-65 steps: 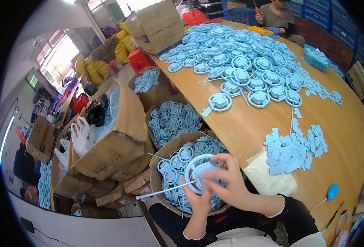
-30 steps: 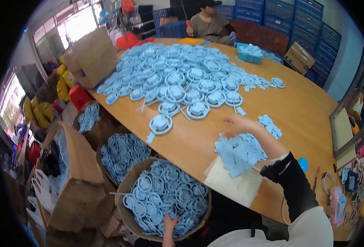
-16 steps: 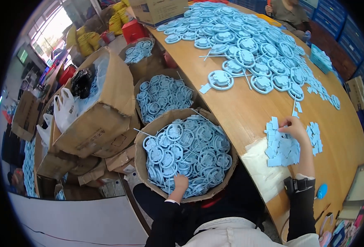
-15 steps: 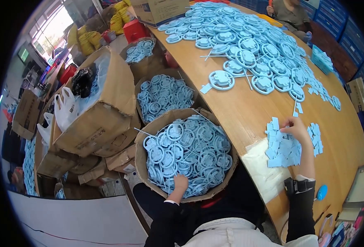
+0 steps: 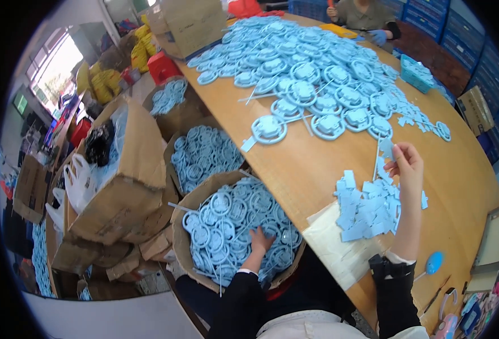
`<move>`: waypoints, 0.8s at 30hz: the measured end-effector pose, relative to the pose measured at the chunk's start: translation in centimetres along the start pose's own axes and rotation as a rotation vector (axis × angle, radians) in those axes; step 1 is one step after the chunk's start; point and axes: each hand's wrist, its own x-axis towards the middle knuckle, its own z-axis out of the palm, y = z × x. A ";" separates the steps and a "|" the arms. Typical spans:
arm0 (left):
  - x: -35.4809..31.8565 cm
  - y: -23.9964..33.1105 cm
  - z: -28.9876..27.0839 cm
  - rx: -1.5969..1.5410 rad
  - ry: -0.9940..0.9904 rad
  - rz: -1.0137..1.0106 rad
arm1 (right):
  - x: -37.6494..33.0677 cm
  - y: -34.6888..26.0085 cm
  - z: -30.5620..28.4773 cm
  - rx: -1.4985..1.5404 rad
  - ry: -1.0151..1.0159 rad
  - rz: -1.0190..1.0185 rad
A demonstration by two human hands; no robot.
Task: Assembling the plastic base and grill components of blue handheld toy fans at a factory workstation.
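My left hand [image 5: 260, 243] reaches into a cardboard box [image 5: 182, 248] full of light-blue plastic ring parts [image 5: 222, 203]. Its fingers are apart and rest on the rings. Over the wooden table, my right hand [image 5: 408, 161] has thumb and fingers pinched on a small flat light-blue plastic piece [image 5: 385, 148]. This hand is just beyond a loose pile of similar flat pieces [image 5: 368, 212], which lies partly beside a pale sheet [image 5: 340, 257]. A large heap of round light-blue ring parts [image 5: 303, 93], some with thin sticks, covers the table's far side.
More boxes of blue parts [image 5: 207, 155] stand left of the table. A tall carton [image 5: 131, 150] with plastic bags is beyond them. On the table are a blue basket [image 5: 416, 79], a blue round-headed stick [image 5: 434, 263] and a carton [image 5: 187, 25]. Across it, a person [image 5: 368, 17] sits.
My right hand has risen from the flat-piece pile and moved away from me, holding one piece. My left hand has shifted within the box, its fingers now spread. The view has shifted.
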 end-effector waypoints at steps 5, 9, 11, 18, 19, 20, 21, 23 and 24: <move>1.1 -2.1 3.3 -0.059 -0.157 -0.158 | -1.6 -1.8 -0.8 0.172 -0.133 -0.028; 1.0 -5.3 4.1 -0.342 0.015 -0.090 | -2.7 -2.9 -1.0 0.304 -0.163 -0.017; 0.7 -6.6 3.5 -0.472 0.135 -0.107 | -3.5 -4.5 -0.8 0.356 -0.158 0.055; -4.9 2.8 -11.7 -1.151 0.419 -0.099 | -5.4 -6.2 0.7 0.315 -0.418 0.153; -6.7 5.5 -15.2 -1.183 0.348 -0.091 | -6.1 -6.5 1.6 0.306 -0.454 0.183; -8.4 7.9 -18.3 -1.215 0.292 -0.088 | -6.8 -6.6 2.8 0.301 -0.504 0.215; -9.2 9.2 -20.0 -1.248 0.246 -0.021 | -7.6 -6.8 3.6 0.312 -0.546 0.234; -10.8 11.2 -22.2 -1.277 0.178 0.060 | -9.5 -5.9 5.5 0.305 -0.709 0.246; -12.0 12.6 -23.2 -1.299 0.133 0.106 | -10.5 -5.0 6.6 0.352 -0.731 0.223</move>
